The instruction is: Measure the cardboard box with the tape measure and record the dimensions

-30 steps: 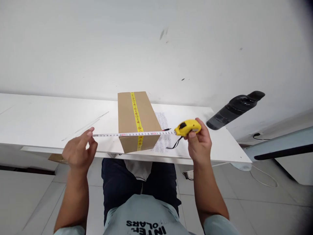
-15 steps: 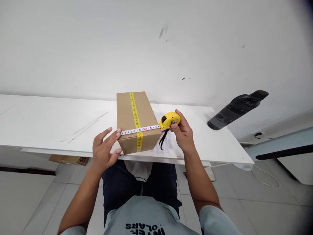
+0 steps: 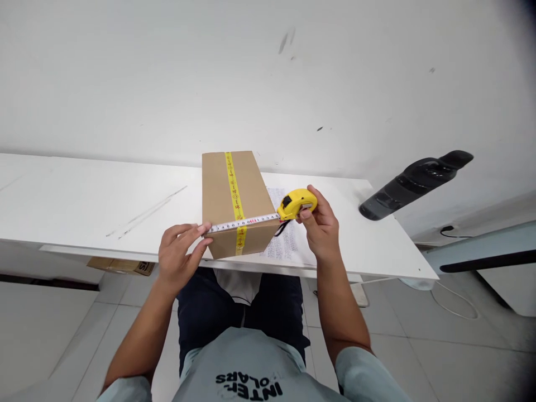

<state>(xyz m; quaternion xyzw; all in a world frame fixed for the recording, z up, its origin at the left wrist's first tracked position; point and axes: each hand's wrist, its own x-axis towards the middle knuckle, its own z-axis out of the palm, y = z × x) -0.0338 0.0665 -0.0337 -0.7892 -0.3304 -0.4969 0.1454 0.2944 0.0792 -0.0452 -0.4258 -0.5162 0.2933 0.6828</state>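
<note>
Head view: blade (image 3: 245, 223) along box (image 3: 253, 195)'s near top edge.
Left fingers (image 3: 194, 234), unclosed, press its left end; right fingers (image 3: 309, 220) grip the case (image 3: 302, 197) by the right corner. Box sits on tabletop (image 3: 96, 195). Light left pressure could let the blade slip.

Soft, fairly bright light falls evenly around the right hand (image 3: 322, 229). Beyond it, the black bottle (image 3: 408, 187) carries small glints and slants with wide-angle stretch (the far upper corner darkens). Left of the grip, the tape blade's (image 3: 228, 226) numerals read crisply.
</note>
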